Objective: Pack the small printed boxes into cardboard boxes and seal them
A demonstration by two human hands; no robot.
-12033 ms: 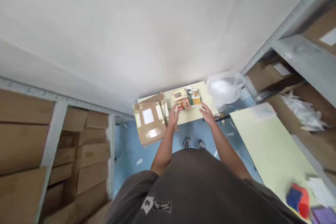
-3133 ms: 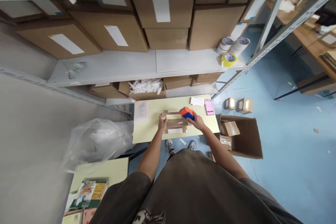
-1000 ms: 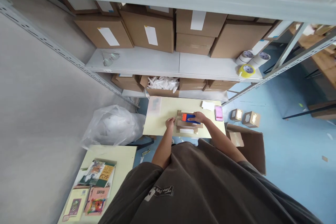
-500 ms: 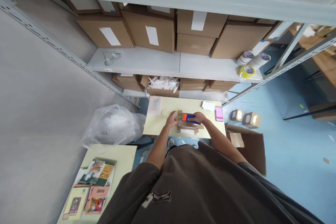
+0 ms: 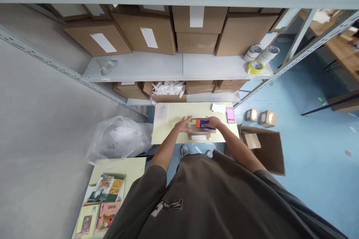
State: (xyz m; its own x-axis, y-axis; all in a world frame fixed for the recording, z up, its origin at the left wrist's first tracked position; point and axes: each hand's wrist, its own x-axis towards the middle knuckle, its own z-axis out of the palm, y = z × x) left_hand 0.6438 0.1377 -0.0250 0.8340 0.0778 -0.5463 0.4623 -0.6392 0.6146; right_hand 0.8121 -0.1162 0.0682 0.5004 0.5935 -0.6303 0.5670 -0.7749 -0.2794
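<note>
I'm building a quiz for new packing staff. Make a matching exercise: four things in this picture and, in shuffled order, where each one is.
Things:
1. tape dispenser
2. yellow tape roll
3. plastic bag
4. books

Places:
A. on the near table, bottom left
B. at the right end of the shelf
C. gripped by the right hand, on the small box
D. just left of the far table

Pairs: 1-C, 2-B, 3-D, 4-A
</note>
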